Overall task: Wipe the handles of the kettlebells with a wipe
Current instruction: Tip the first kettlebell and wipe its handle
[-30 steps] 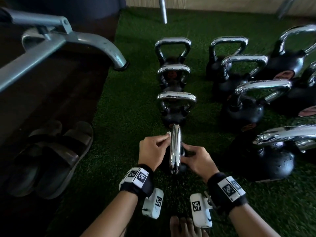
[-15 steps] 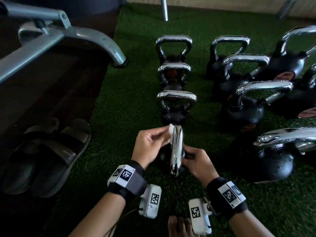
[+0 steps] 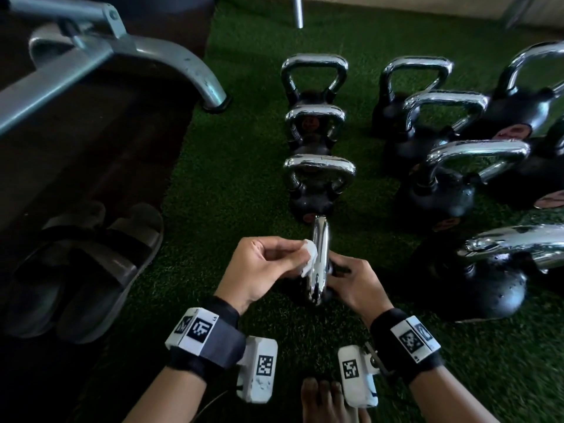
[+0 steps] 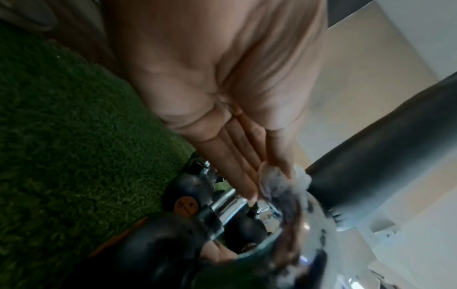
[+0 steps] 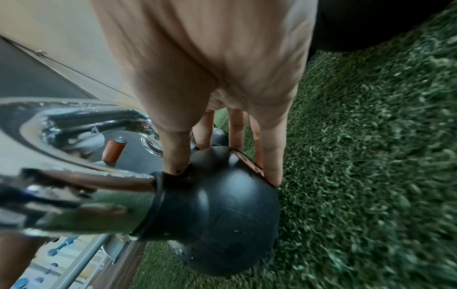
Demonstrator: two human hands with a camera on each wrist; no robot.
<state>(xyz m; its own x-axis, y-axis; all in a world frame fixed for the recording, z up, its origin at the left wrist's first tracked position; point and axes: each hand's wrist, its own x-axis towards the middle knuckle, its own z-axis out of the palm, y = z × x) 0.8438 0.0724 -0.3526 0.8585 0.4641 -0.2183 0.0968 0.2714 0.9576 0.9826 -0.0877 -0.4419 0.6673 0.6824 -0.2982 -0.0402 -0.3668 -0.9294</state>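
Note:
A small black kettlebell point(image 5: 217, 211) stands on green turf right in front of me, its chrome handle point(image 3: 319, 261) edge-on to the head view. My left hand point(image 3: 265, 270) pinches a crumpled white wipe point(image 3: 309, 257) against the handle's left side; the wipe point(image 4: 279, 181) sits at the fingertips in the left wrist view. My right hand point(image 3: 354, 285) rests on the kettlebell's black body from the right, thumb and fingers point(image 5: 272, 156) spread over it.
Three more kettlebells point(image 3: 319, 178) line up beyond the near one, and several larger ones point(image 3: 451, 178) crowd the right. A grey machine leg point(image 3: 183, 71) and dark flooring with sandals point(image 3: 85, 270) lie left. My bare toes point(image 3: 323, 398) show at the bottom.
My left hand with the wipe has drawn back along the handle's left side, from its far end toward the middle. The right hand has stayed on the kettlebell body.

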